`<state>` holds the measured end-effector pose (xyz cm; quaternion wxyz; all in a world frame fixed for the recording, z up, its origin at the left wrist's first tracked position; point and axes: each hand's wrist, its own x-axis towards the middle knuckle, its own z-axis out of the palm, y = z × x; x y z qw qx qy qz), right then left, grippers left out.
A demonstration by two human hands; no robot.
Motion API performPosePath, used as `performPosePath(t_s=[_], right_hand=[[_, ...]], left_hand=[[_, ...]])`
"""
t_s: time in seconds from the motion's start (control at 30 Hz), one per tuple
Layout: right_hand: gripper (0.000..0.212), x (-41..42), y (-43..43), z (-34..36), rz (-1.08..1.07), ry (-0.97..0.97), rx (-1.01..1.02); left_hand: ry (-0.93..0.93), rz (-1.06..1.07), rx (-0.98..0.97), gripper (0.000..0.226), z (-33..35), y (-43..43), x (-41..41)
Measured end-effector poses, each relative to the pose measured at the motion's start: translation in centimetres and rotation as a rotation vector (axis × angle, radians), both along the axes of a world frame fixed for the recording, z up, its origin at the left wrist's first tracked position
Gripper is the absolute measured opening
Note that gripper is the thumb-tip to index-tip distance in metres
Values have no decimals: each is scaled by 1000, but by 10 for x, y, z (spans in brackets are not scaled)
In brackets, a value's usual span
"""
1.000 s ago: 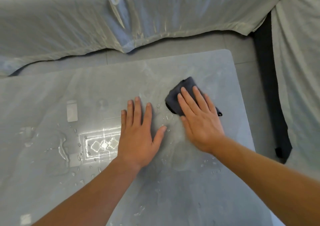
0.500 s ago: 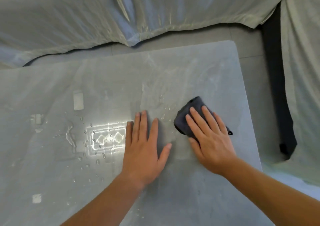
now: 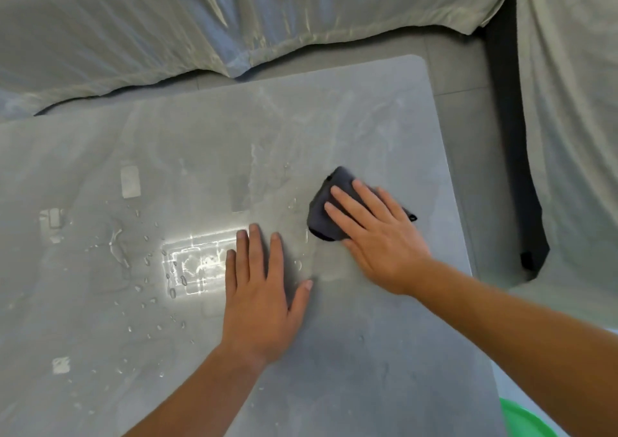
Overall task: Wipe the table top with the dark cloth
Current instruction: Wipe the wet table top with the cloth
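Note:
A grey stone-look table top [image 3: 368, 128] fills most of the view. A folded dark cloth [image 3: 326, 207] lies on its right half. My right hand [image 3: 378, 239] presses flat on the cloth, fingers spread over its near part, so only the far left portion shows. My left hand [image 3: 259, 297] rests flat on the table beside it, fingers apart, holding nothing. Water droplets [image 3: 147, 262] and a bright light reflection [image 3: 197, 266] lie on the surface left of my left hand.
Furniture under pale dust sheets [image 3: 234, 18] runs along the far side and down the right [image 3: 575, 135]. A gap of grey tiled floor [image 3: 468, 65] separates it from the table. A green container rim [image 3: 525, 420] shows at the bottom right.
My right hand has slid the cloth toward me and slightly right over the table across the frames. My left hand has stayed flat on the table. The camera has shifted.

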<state>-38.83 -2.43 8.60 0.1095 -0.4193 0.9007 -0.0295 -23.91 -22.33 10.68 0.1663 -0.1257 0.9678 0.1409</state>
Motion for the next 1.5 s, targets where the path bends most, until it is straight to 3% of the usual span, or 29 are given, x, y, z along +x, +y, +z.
performPosePath(t_s=[0.17,0.23,0.33,0.4,0.6,0.87,0.97,1.1,1.17,1.3,1.37,1.43,1.5], right_hand=[[57,-39,-6,2,-531,-24,-79],[58,0,-5,0,-508,10,-80],[56,65,26,1,-222,-30,-72],[56,56,48,2,-118,-60,-61],[58,-65,23,4,-610,-27,-60],[55,108,68,15,-575,-59,-65],[58,75,58,17,-571,-72,-95],[66,-14,-13,0,-769,-53,-147],[62,-9,-33,-7,-692,-4,-150],[57,84,-1,-2,-235,9,-87],[55,88,16,2,-89,-21,-58],[55,61,13,3,-103,-31,-58],[57,30,-5,1,-311,-32,-106]], left_hand=[[-18,13,-20,87,-4,5,-2],[-27,22,-31,92,-4,8,-3],[-42,38,-21,99,-4,9,-6],[-50,42,-7,103,-3,9,-6],[-50,55,17,112,-4,11,-5],[-11,97,33,118,2,11,-9],[-48,84,8,118,3,10,-10],[-45,59,1,113,2,5,-6],[-20,54,16,110,2,3,2],[3,24,49,105,7,9,25],[4,7,38,103,7,12,33],[2,19,29,104,6,13,38],[-5,32,31,104,5,12,41]])
